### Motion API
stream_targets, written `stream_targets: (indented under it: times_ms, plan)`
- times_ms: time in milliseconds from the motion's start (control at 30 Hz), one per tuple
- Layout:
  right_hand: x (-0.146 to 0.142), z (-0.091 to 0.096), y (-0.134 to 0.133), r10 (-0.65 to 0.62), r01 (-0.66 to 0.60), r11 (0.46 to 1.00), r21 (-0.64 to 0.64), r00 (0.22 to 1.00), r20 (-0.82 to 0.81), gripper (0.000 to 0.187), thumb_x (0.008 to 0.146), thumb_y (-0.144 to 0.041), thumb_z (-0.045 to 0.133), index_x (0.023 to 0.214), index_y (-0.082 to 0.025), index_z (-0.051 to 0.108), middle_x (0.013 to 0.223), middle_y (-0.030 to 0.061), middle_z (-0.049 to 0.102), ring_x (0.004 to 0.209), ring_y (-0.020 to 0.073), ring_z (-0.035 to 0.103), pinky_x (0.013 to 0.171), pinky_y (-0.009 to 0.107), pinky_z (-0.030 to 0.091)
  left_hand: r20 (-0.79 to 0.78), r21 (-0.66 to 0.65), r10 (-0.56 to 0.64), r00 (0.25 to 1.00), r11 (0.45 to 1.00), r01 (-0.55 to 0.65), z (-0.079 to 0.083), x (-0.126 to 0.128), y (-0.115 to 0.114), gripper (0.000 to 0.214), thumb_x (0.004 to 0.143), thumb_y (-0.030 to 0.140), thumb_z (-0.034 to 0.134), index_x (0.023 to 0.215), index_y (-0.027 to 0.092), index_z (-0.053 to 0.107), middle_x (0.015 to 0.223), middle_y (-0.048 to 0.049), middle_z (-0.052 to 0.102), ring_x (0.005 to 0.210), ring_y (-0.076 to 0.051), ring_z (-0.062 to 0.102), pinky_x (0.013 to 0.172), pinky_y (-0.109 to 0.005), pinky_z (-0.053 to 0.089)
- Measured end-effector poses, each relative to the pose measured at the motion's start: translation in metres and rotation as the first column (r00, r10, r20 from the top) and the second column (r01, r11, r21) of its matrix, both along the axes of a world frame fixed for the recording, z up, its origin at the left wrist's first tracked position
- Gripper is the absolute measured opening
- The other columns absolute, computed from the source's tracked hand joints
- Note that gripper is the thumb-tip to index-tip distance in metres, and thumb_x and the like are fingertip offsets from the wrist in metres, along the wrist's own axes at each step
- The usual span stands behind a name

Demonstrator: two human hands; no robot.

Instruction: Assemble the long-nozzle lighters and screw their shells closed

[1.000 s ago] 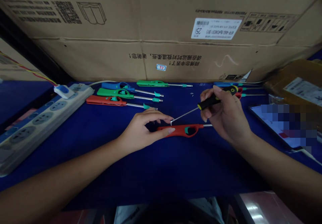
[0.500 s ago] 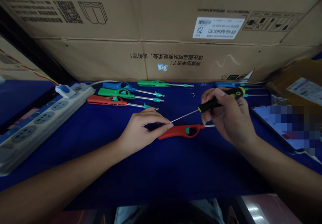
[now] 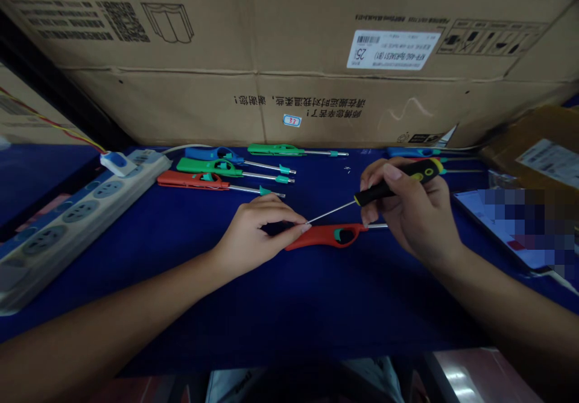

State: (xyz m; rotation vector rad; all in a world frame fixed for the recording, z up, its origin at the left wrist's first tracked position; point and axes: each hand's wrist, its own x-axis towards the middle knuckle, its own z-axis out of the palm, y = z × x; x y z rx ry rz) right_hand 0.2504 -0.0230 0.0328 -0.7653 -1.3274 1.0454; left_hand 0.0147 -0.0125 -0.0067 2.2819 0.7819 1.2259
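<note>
A red long-necked lighter [image 3: 328, 236] lies on the blue table cover [image 3: 289, 294] in the middle. My left hand [image 3: 257, 234] pinches its left end, fingers pressed together. My right hand [image 3: 409, 210] is wrapped round the black-and-yellow handle of a screwdriver [image 3: 393, 184]. The thin metal shaft slants down and left, and its tip meets the lighter right at my left fingertips.
Several more lighters, red [image 3: 194, 181], green [image 3: 212, 166] and blue [image 3: 212, 153], lie in a row at the back left, others at the back right [image 3: 409, 151]. A white power strip [image 3: 76, 210] runs along the left. A big cardboard box [image 3: 289, 59] walls the back. A tablet [image 3: 511, 228] lies right.
My right hand has tilted the screwdriver flatter, its handle end moving right. The tip has gone down to the lighter's left end. My left fingers have closed tighter there.
</note>
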Motion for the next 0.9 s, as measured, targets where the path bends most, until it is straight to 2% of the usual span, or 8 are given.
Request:
stream_targets:
  times_ms: [167, 267, 367, 433, 533, 633, 800, 900]
  plan:
    - [-0.001, -0.001, -0.002, 0.031, -0.031, 0.999, 0.008, 0.998, 0.056, 0.021, 0.092, -0.038, 0.07, 0.08, -0.021, 0.068, 0.08, 0.0005, 0.067, 0.047, 0.0104, 0.06, 0.046, 0.028, 0.054, -0.038, 0.009, -0.009, 0.999, 1.0, 0.009, -0.002, 0.0, 0.001, 0.006, 0.088, 0.017, 0.073, 0.085, 0.021, 0.076, 0.08, -0.0005, 0.079, 0.071, -0.015, 0.07, 0.081, -0.034, 0.052]
    - [-0.001, -0.001, -0.004, 0.026, -0.029, 0.999, 0.035, 0.997, 0.073, 0.02, 0.092, -0.037, 0.069, 0.08, -0.021, 0.069, 0.08, 0.0006, 0.066, 0.047, 0.0101, 0.06, 0.045, 0.028, 0.052, -0.129, 0.001, 0.016, 0.992, 1.0, -0.016, -0.001, -0.002, 0.002, 0.004, 0.086, 0.025, 0.076, 0.085, 0.022, 0.076, 0.088, -0.0026, 0.079, 0.08, -0.018, 0.07, 0.084, -0.035, 0.051]
    - [0.001, 0.001, -0.004, 0.027, -0.03, 0.998, 0.06, 0.998, 0.06, 0.018, 0.094, -0.033, 0.067, 0.081, -0.021, 0.071, 0.083, 0.0006, 0.066, 0.048, 0.0095, 0.061, 0.044, 0.027, 0.051, -0.27, 0.034, 0.067, 0.961, 0.998, -0.06, 0.003, -0.006, 0.004, 0.033, 0.074, 0.04, 0.085, 0.1, 0.022, 0.076, 0.106, -0.0063, 0.077, 0.097, -0.025, 0.067, 0.093, -0.04, 0.05]
    - [0.002, 0.003, -0.004, 0.037, -0.039, 0.998, 0.054, 0.999, 0.033, 0.018, 0.095, -0.03, 0.065, 0.081, -0.02, 0.072, 0.083, 0.0012, 0.066, 0.051, 0.0101, 0.062, 0.045, 0.026, 0.051, -0.357, 0.035, 0.055, 0.933, 0.998, -0.045, 0.006, -0.01, 0.004, 0.049, 0.07, 0.045, 0.087, 0.111, 0.021, 0.074, 0.111, -0.0074, 0.075, 0.101, -0.026, 0.066, 0.097, -0.043, 0.049]
    - [0.005, 0.007, -0.002, 0.043, -0.043, 0.998, 0.045, 0.999, -0.012, 0.02, 0.095, -0.029, 0.064, 0.08, -0.018, 0.071, 0.081, 0.0028, 0.067, 0.053, 0.0118, 0.063, 0.043, 0.025, 0.052, -0.433, -0.009, -0.015, 0.901, 1.0, 0.013, 0.007, -0.014, 0.005, 0.038, 0.075, 0.039, 0.082, 0.109, 0.023, 0.075, 0.104, -0.0049, 0.074, 0.097, -0.024, 0.066, 0.095, -0.041, 0.049]
    - [0.007, 0.012, -0.001, 0.045, -0.043, 0.998, 0.042, 0.998, -0.038, 0.02, 0.094, -0.031, 0.065, 0.081, -0.017, 0.069, 0.077, 0.0026, 0.069, 0.046, 0.0126, 0.061, 0.036, 0.025, 0.05, -0.395, -0.059, -0.056, 0.917, 0.998, 0.035, 0.002, -0.013, 0.005, 0.022, 0.081, 0.028, 0.078, 0.102, 0.023, 0.078, 0.095, -0.0034, 0.073, 0.09, -0.02, 0.066, 0.087, -0.037, 0.05]
    - [0.005, 0.018, -0.01, 0.092, -0.092, 0.996, 0.016, 0.996, 0.007, 0.004, 0.092, -0.024, 0.068, 0.092, -0.019, 0.067, 0.082, 0.0005, 0.072, 0.037, 0.0112, 0.058, 0.027, 0.024, 0.045, -0.265, -0.157, -0.045, 0.963, 0.988, 0.003, -0.009, -0.002, -0.001, 0.027, 0.08, 0.027, 0.082, 0.107, 0.022, 0.078, 0.09, -0.0026, 0.069, 0.084, -0.017, 0.065, 0.08, -0.033, 0.052]
    - [-0.001, 0.019, -0.021, -0.032, 0.023, 0.996, 0.086, 0.995, 0.099, 0.009, 0.093, -0.026, 0.069, 0.087, -0.019, 0.066, 0.076, -0.0003, 0.072, 0.034, 0.0098, 0.056, 0.028, 0.024, 0.042, -0.267, -0.162, -0.044, 0.963, 0.987, 0.001, -0.012, 0.006, -0.006, 0.028, 0.08, 0.027, 0.083, 0.107, 0.021, 0.078, 0.09, -0.0028, 0.068, 0.086, -0.018, 0.064, 0.082, -0.034, 0.051]
